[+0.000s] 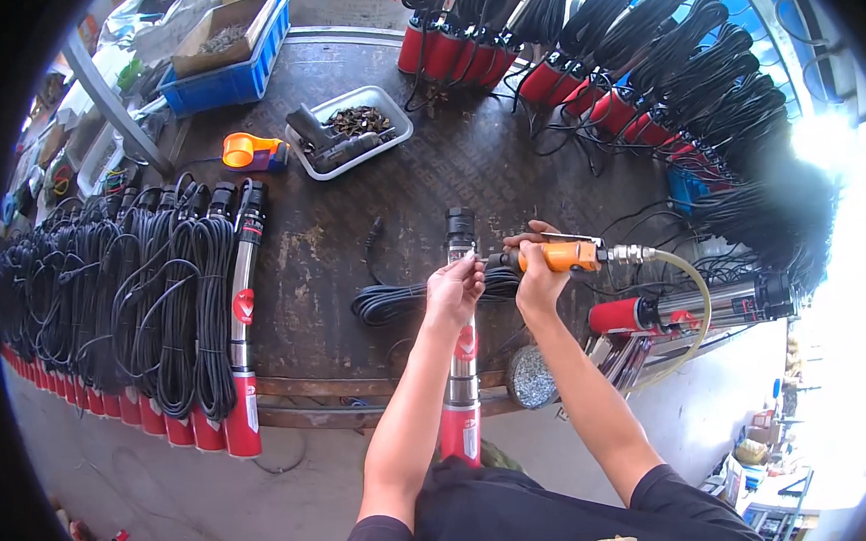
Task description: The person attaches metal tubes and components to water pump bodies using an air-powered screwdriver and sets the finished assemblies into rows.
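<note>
A long steel submersible pump (463, 375) with a red lower end and a black top lies before me, reaching over the bench's front edge toward my body. My right hand (540, 276) is wrapped round an orange air screwdriver (573, 256), held level with its tip pointing left at the upper part of the pump. Beside that tip, the fingers of my left hand (455, 289) are pinched together over the pump; whatever they hold is too small to make out. A coil of black cable (387, 304) lies on the bench under and beside the pump.
Pumps with coiled cables (171, 316) stand in a row at left; more red-ended pumps (551, 81) line the far right. A white tray (401, 137) of small metal parts, an orange tape dispenser (248, 151), a blue crate (217, 93) and a round container of small metal pieces (532, 377) sit around. A pale air hose (703, 294) curves right.
</note>
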`<control>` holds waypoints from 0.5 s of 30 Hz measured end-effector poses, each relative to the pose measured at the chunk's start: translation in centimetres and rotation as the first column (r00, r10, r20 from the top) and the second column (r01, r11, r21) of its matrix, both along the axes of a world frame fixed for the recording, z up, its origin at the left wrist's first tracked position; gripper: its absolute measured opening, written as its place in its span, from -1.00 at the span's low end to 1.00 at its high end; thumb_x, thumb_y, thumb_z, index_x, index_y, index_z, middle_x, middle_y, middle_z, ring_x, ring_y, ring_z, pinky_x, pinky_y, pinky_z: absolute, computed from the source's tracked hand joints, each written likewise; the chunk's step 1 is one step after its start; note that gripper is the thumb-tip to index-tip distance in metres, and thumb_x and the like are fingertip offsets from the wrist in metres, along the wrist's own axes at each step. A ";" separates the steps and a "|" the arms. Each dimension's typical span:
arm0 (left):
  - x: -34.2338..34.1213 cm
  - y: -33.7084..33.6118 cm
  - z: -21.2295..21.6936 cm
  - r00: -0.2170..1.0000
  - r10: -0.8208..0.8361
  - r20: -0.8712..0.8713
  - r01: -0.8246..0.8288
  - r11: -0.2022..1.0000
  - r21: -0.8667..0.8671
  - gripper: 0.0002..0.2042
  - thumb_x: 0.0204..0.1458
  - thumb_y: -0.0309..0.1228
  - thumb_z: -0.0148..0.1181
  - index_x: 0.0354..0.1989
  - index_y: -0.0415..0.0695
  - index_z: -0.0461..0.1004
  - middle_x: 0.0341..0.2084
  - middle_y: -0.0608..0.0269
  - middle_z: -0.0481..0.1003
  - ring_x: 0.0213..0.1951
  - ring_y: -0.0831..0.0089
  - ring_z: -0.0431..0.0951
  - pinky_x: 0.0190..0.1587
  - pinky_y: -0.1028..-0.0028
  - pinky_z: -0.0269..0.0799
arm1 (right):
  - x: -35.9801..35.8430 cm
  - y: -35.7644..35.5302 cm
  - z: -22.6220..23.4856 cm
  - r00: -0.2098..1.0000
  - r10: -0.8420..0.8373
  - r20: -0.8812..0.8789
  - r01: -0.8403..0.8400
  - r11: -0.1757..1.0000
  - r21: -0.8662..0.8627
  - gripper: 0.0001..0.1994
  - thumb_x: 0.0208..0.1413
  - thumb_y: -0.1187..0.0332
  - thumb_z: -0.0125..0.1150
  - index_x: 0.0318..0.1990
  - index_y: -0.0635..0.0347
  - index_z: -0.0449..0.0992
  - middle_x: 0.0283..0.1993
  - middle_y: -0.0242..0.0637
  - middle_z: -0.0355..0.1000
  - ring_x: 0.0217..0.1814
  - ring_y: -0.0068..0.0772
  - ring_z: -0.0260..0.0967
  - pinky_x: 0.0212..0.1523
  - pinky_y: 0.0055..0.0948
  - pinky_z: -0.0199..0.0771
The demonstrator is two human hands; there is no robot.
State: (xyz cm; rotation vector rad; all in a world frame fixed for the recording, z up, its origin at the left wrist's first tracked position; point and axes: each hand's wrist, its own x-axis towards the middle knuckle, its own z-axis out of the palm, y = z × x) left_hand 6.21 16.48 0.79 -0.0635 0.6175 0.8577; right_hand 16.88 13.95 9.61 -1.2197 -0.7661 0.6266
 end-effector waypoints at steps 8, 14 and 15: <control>1.7 -0.6 0.8 0.990 0.007 0.138 0.011 0.992 -0.130 -0.86 0.23 -0.40 0.23 -0.29 -0.22 0.50 -0.50 0.27 0.54 -0.53 0.57 0.52 -0.52 0.67 0.47 | 1.0 -1.0 0.7 0.998 0.057 0.027 -0.058 0.997 0.053 -0.69 0.12 0.60 0.04 0.05 0.34 0.35 -0.22 -0.16 0.56 -0.21 -0.35 0.56 -0.08 -0.39 0.63; 3.8 1.5 -1.7 0.977 0.122 0.173 -0.075 0.964 -0.255 -0.83 0.22 -0.37 0.24 -0.39 -0.13 0.44 -0.61 0.36 0.44 -0.70 0.62 0.31 -0.72 0.65 0.12 | 1.0 1.0 -1.7 0.953 0.172 0.248 -0.184 0.983 0.023 -0.72 0.16 0.58 0.08 0.03 0.30 0.36 -0.22 -0.17 0.58 -0.19 -0.41 0.55 -0.07 -0.48 0.57; 4.2 2.2 -1.3 0.975 0.161 0.153 -0.100 0.934 -0.342 -0.86 0.24 -0.42 0.16 -0.38 -0.15 0.43 -0.64 0.37 0.39 -0.74 0.62 0.23 -0.75 0.61 0.04 | 1.4 1.6 -2.3 0.945 0.179 0.274 -0.192 0.981 0.021 -0.72 0.16 0.57 0.08 0.04 0.29 0.36 -0.22 -0.17 0.58 -0.19 -0.42 0.55 -0.08 -0.50 0.55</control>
